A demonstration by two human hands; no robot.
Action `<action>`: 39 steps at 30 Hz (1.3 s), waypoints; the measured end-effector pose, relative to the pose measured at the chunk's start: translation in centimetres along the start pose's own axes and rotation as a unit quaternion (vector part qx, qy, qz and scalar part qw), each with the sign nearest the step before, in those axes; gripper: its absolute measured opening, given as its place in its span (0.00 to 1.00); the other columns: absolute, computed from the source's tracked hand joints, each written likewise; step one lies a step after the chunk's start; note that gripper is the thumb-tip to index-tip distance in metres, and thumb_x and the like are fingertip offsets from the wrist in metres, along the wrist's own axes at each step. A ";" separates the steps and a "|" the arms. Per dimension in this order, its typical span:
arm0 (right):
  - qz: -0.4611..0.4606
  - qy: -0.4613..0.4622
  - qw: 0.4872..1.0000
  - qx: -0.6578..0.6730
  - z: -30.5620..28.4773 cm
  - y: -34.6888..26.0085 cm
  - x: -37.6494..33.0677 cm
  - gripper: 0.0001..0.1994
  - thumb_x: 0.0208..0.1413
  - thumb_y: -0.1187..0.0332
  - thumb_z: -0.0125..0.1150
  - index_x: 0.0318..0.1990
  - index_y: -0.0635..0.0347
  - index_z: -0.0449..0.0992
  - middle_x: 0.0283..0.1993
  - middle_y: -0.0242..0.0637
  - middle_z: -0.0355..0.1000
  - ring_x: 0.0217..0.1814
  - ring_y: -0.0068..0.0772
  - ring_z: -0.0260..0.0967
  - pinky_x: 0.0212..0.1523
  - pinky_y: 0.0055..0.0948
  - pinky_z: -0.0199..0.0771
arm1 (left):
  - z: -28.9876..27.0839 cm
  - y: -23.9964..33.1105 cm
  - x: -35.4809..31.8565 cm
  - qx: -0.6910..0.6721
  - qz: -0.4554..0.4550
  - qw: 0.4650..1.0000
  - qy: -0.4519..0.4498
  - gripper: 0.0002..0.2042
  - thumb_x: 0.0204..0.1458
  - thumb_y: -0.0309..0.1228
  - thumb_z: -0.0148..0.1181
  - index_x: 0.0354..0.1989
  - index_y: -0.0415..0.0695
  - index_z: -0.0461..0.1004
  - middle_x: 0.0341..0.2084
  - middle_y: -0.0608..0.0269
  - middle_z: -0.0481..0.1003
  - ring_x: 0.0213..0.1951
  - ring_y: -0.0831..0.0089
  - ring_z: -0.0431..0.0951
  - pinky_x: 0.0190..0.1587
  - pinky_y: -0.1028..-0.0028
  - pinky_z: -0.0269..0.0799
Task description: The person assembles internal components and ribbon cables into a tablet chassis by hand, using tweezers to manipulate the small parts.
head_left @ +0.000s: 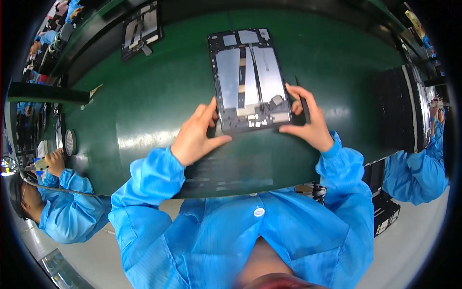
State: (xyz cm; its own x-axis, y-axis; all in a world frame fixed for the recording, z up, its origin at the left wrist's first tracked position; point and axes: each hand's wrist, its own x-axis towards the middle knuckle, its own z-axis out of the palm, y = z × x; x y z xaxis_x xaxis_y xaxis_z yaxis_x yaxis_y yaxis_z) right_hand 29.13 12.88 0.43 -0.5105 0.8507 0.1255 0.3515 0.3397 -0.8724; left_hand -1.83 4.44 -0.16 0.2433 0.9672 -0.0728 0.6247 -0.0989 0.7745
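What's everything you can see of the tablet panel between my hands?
The tablet panel is flat, rectangular and black-framed, with silvery, metallic-looking plates, dark lengthwise strips and small white patches at its near end. It sits over the green table, far end angled slightly left; your left hand and right hand hold its sides.

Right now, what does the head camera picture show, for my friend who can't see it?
A person's left hand and right hand touch the sides of an opened, tablet-like device on a green table. A thin dark tool is tucked in the right hand. A similar device lies at upper left, and other people in blue appear at both edges.
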 end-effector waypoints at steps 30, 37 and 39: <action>-0.160 -0.014 0.983 -0.090 8.5 -3.7 2.4 0.16 0.49 0.81 0.64 0.48 0.62 0.76 0.43 0.40 0.77 0.44 0.40 0.74 0.44 0.35 0.75 | 2.4 0.5 1.0 0.191 0.225 0.930 0.221 0.10 0.42 0.26 0.69 0.33 0.47 0.78 0.28 0.70 0.75 0.28 0.71 0.75 0.29 0.70 0.69; -0.116 -0.050 0.991 -0.036 7.6 -3.8 2.4 0.17 0.50 0.79 0.64 0.50 0.61 0.75 0.39 0.38 0.78 0.43 0.38 0.75 0.45 0.33 0.74 | 3.3 0.6 1.3 0.061 0.200 0.950 0.233 0.09 0.43 0.22 0.69 0.33 0.45 0.78 0.27 0.67 0.77 0.23 0.70 0.75 0.25 0.73 0.69; -0.115 -0.016 0.993 -0.019 7.6 -3.7 2.4 0.18 0.48 0.76 0.66 0.48 0.53 0.75 0.33 0.33 0.76 0.39 0.40 0.75 0.40 0.36 0.74 | 3.5 0.8 1.3 0.006 0.162 0.962 0.219 0.09 0.44 0.21 0.69 0.33 0.44 0.78 0.27 0.66 0.78 0.23 0.70 0.75 0.25 0.74 0.70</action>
State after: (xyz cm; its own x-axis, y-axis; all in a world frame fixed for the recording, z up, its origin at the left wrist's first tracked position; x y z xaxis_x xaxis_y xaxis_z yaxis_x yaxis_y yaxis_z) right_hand 20.67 10.60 0.35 -0.6050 0.7357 0.3044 0.2516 0.5394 -0.8036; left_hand 1.59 4.75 -1.78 0.0930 0.8906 0.4452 0.5770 -0.4126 0.7049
